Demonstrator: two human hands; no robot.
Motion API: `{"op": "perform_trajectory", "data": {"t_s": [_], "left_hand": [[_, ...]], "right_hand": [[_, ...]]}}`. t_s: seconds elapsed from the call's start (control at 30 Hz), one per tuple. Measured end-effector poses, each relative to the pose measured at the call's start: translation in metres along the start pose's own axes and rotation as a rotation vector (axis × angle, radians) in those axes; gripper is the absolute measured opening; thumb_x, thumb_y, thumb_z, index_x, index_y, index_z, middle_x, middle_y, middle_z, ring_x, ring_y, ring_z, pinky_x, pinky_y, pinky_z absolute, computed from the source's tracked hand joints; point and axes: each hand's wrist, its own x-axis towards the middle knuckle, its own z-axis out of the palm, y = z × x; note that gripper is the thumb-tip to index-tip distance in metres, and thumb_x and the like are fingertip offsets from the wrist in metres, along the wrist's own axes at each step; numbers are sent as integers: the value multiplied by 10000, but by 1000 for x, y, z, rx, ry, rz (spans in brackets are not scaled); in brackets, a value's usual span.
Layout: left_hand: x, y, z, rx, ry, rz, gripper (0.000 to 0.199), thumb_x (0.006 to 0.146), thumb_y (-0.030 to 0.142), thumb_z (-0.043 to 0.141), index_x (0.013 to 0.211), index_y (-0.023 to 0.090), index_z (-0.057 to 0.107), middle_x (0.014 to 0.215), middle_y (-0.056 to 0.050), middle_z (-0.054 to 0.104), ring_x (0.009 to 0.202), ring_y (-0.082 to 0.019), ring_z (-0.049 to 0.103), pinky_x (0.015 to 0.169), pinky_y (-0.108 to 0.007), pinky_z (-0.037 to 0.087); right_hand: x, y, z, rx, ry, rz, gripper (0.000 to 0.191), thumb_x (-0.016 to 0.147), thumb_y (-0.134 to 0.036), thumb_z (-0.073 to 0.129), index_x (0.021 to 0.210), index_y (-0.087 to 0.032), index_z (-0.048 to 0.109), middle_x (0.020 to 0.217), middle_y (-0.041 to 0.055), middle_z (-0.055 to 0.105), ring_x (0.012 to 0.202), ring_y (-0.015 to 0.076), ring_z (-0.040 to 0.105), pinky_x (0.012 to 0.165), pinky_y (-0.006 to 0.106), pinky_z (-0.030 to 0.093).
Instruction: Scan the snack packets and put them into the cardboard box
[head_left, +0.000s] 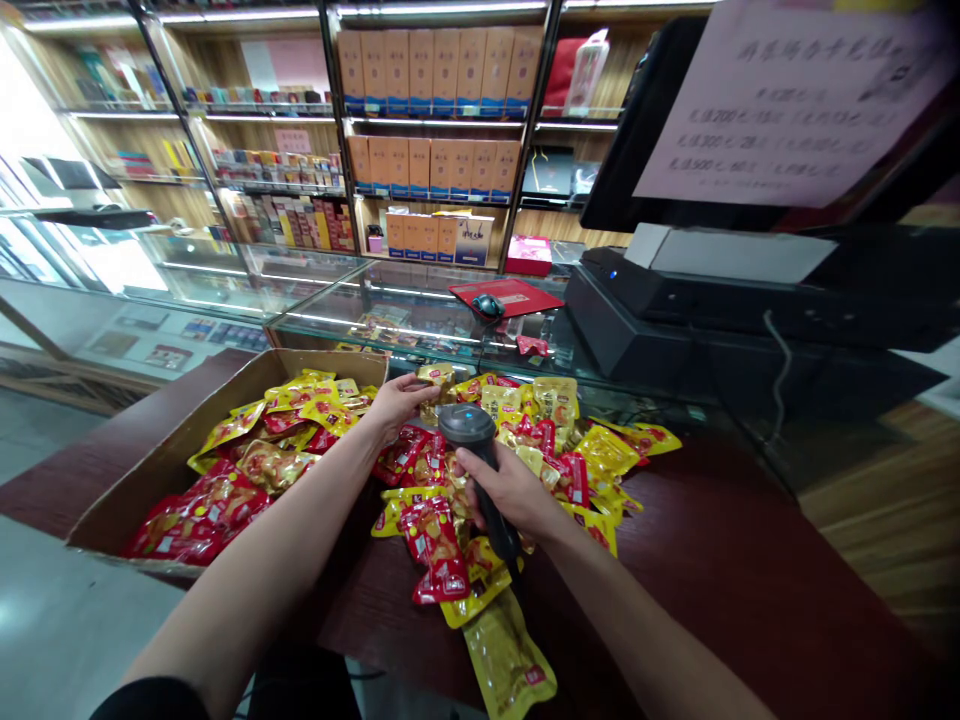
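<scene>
My right hand (510, 490) is wrapped round the handle of a black barcode scanner (466, 424), whose head points away from me toward the left hand. In my left hand (399, 405), the fingers pinch a gold snack packet (436, 376) just beyond the scanner's head. Beneath both hands spreads a pile of red, yellow and gold snack packets, among them a red packet (435, 550) and a yellow packet (606, 452). To the left, an open cardboard box (112, 500) holds many more such packets.
The pile lies on a dark red-brown table (697, 560). Behind it are a glass counter (405, 290) with a mouse (488, 305) on a red mat (525, 296), and a monitor (637, 130) with a paper sign. Shelves with orange boxes (442, 70) line the wall.
</scene>
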Motion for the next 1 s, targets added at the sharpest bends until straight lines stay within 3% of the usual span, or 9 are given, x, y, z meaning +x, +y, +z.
{"op": "perform_trajectory", "data": {"t_s": [0.23, 0.37, 0.53, 0.77, 0.87, 1.0], "left_hand": [[3, -2, 3, -60, 89, 36, 705, 419, 313, 942, 1044, 153, 657, 936, -88, 738, 754, -186, 680, 609, -251, 479], [5, 10, -4, -68, 106, 283, 552, 487, 358, 895, 938, 149, 656, 878, -58, 731, 781, -180, 677, 710, -278, 516], [-6, 46, -45, 113, 278, 550, 403, 583, 307, 812, 925, 163, 655, 861, -44, 719, 817, -179, 670, 776, -292, 521], [-53, 89, -123, 548, 597, 780, 316, 718, 278, 710, 1022, 200, 670, 1013, -53, 691, 927, -177, 645, 835, -270, 508], [-72, 93, -136, 633, 595, 799, 294, 752, 294, 690, 1032, 204, 678, 1041, -55, 681, 940, -177, 636, 845, -280, 513], [-87, 88, -132, 662, 571, 792, 266, 749, 311, 710, 999, 221, 711, 1044, -56, 676, 954, -190, 630, 856, -292, 504]], "right_hand": [[-2, -6, 0, 17, 2, 4, 424, 808, -607, 628, 894, -235, 443, 470, -92, 552, 327, 110, 508, 329, 198, 395], [-3, -11, -3, -1, 31, 8, 458, 782, -634, 638, 896, -230, 455, 465, -90, 550, 332, 112, 508, 333, 202, 397], [-8, -14, -4, -35, 12, -21, 435, 811, -624, 615, 894, -226, 460, 491, -87, 561, 344, 105, 517, 344, 197, 391], [-12, -13, 2, -39, -38, -65, 414, 837, -609, 604, 877, -219, 473, 502, -82, 557, 354, 101, 511, 368, 201, 382], [-12, -12, 6, -32, -40, -51, 423, 819, -612, 621, 868, -217, 477, 499, -79, 560, 355, 105, 519, 376, 208, 387], [-12, -11, 9, -40, -16, -25, 441, 796, -628, 631, 857, -220, 477, 490, -82, 554, 337, 104, 509, 367, 208, 381]]}}
